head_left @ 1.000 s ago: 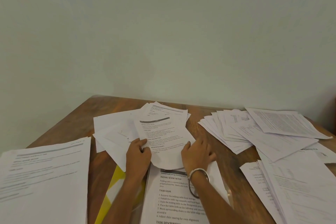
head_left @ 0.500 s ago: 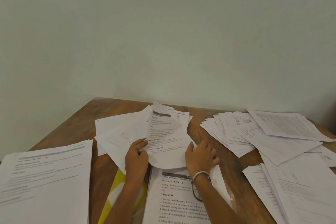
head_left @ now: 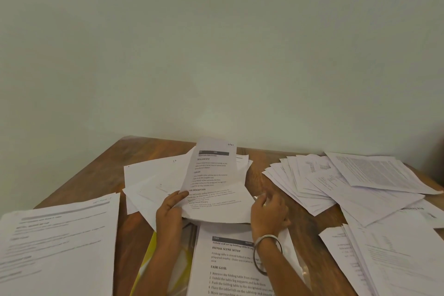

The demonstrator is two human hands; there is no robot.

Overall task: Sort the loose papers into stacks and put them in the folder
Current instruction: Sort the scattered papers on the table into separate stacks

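Lighting dim, soft, even; source not visible, no hard highlights. Wall (head_left: 216, 43) reads flat grey-green with a slight darkening toward the corners. Faint soft shadows under the lifted sheet (head_left: 212, 175) and beneath the left hand (head_left: 169, 211). White papers look greyish, no glare. Wide-angle distortion bends the table (head_left: 103, 175) edges outward. Print sharp at centre bottom, smeared and blurred at left and right margins. Mild noise overall.
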